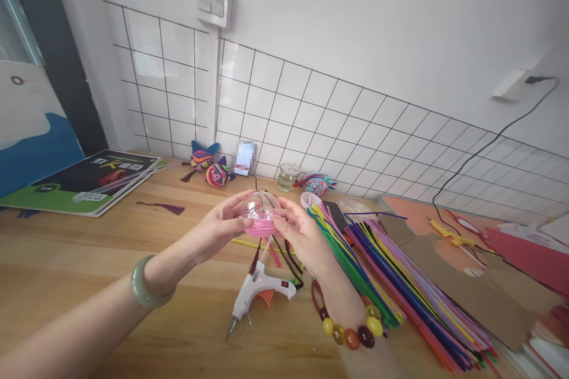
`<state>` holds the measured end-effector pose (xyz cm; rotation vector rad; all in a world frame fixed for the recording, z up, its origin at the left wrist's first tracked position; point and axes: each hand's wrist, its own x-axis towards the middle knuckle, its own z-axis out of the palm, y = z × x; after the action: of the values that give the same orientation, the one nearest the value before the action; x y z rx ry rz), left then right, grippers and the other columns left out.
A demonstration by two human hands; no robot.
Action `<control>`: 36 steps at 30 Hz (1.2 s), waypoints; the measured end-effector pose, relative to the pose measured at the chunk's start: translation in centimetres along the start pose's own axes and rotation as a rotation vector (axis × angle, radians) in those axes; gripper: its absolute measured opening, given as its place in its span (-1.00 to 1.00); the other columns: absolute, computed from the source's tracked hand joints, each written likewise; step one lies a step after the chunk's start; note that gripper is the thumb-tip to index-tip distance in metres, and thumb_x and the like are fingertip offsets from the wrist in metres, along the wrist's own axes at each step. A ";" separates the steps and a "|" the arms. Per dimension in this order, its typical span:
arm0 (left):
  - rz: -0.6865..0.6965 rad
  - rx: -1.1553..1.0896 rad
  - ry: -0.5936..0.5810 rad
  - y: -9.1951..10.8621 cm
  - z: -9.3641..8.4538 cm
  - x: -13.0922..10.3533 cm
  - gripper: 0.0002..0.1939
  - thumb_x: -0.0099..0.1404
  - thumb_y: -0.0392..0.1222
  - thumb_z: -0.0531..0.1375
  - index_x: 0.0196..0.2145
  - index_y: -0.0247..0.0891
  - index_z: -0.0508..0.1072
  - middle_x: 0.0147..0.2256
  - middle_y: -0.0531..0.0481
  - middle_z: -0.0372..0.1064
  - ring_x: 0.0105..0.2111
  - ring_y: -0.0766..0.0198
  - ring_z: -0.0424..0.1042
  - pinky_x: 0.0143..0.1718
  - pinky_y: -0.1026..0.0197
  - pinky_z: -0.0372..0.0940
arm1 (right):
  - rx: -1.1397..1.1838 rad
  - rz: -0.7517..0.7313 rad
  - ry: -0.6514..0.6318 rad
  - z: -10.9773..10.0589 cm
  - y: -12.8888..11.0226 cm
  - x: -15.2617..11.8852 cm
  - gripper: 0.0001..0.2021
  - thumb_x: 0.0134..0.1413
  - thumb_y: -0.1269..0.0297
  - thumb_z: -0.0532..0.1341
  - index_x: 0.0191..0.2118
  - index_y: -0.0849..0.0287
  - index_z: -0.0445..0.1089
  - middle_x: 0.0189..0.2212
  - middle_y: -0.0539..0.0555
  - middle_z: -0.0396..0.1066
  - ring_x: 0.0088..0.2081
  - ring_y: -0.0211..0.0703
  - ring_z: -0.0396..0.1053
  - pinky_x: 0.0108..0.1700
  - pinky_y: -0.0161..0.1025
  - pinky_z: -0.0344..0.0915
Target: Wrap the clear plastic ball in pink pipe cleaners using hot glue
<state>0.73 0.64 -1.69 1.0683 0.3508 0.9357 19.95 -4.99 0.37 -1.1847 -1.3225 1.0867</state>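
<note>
Between my two hands I hold a clear plastic ball (260, 206) above the table, its lower part wrapped in pink pipe cleaner (261, 227). My left hand (224, 222) grips it from the left, thumb on the pink band. My right hand (302, 228) grips it from the right, its thumb also on the pink band. Below them a white hot glue gun (258, 287) lies on the table, its nozzle toward me. A dark tassel (255, 260) shows just above the glue gun.
Bundles of coloured pipe cleaners (400, 284) lie right, beside cardboard (466, 284) and a yellow tool (451, 234) with a cord. Behind stand colourful wrapped figures (217, 173), a phone (244, 158) and a glass jar (288, 177). At left are a purple tassel (166, 207) and a book (102, 183).
</note>
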 end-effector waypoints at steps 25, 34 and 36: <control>0.002 0.337 0.150 0.3 1.5 -0.3 -0.01 0.05 -0.10 0.43 0.34 -0.22 0.06 0.26 -0.30 0.20 0.19 -0.15 0.27 0.07 -0.03 0.31 | -0.159 -0.142 0.047 1.9 0.5 -0.7 -0.42 0.14 0.12 0.26 0.25 0.09 0.15 0.12 0.21 0.33 0.08 0.00 0.42 0.11 -0.06 0.36; 0.015 0.378 0.176 0.2 0.9 -0.2 -0.07 0.07 -0.08 0.40 0.31 -0.22 0.10 0.22 -0.29 0.27 0.16 -0.15 0.31 0.11 -0.10 0.26 | -0.255 -0.162 0.044 1.5 0.4 -0.8 -0.43 0.20 0.07 0.21 0.26 0.12 0.14 0.10 0.22 0.35 0.02 -0.01 0.45 0.05 -0.06 0.38; 0.009 0.364 0.186 0.0 0.6 0.0 -0.06 0.07 -0.04 0.39 0.31 -0.24 0.10 0.19 -0.31 0.30 0.17 -0.14 0.31 0.13 -0.08 0.23 | -0.238 -0.158 0.047 1.3 0.2 -0.8 -0.44 0.21 0.06 0.20 0.24 0.15 0.16 0.08 0.23 0.39 0.02 -0.02 0.46 0.07 -0.05 0.37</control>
<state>1.07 0.30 -1.39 1.3162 0.6906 1.0050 18.70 -5.76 0.01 -1.2465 -1.5122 0.8001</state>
